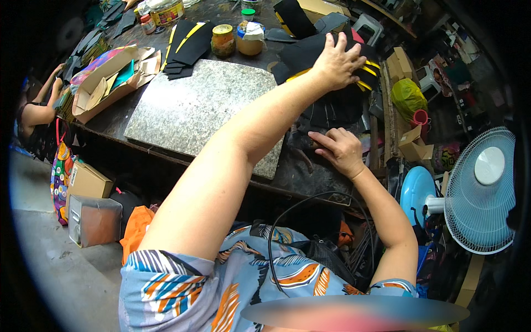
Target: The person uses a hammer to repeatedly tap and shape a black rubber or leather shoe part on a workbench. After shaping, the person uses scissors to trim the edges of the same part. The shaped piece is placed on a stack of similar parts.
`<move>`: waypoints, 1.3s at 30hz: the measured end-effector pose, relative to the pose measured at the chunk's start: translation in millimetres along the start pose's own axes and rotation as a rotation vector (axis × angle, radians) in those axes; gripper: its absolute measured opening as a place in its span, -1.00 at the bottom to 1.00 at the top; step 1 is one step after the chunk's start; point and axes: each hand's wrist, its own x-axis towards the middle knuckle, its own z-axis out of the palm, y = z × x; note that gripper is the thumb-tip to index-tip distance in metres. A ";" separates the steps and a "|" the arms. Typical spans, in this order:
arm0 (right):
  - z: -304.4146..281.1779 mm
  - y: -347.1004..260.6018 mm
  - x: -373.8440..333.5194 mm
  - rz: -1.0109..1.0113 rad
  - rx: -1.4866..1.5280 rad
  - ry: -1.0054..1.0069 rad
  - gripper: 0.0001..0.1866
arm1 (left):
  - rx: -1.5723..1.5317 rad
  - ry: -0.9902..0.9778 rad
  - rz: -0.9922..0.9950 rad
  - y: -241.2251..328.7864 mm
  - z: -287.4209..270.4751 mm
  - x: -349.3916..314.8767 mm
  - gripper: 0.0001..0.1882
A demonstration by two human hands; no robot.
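Observation:
My left arm stretches across a grey speckled stone slab [188, 99] to the far right of the table. There my left hand [338, 63] lies with fingers spread on a pile of black flat pieces with yellow strips [301, 58]. Nearer to me, my right hand [342, 150] is low over the dark table top, index finger stretched out to the left. Its fingers are apart and I see nothing held in them. Close by are more black pieces [332, 113] and a small dark curved object [303, 159] whose kind I cannot make out.
Beyond the slab stand two jars [223, 41] [250, 41] and more black pieces with yellow strips [185, 47]. An open cardboard box [105, 91] sits at left, with another person's arms [47, 105] past it. A fan [480, 188] stands at right; a black cable [271, 243] loops before me.

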 end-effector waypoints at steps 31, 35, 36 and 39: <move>0.2 2.4 1.9 0.005 0.017 -0.028 -0.54 | 0.016 -0.200 -0.876 -298.3 57.7 -183.1 -0.34; 0.3 2.5 1.7 -0.002 0.014 -0.025 -0.55 | -0.385 0.486 -1.130 -319.2 36.2 -180.1 -0.52; 0.4 2.4 1.4 0.001 0.015 -0.026 -0.55 | -0.524 0.632 -1.089 -320.3 25.2 -182.9 -0.52; -0.2 1.8 0.6 0.003 0.017 -0.018 -0.55 | -0.538 0.804 -0.820 -304.6 -20.3 -198.2 -0.64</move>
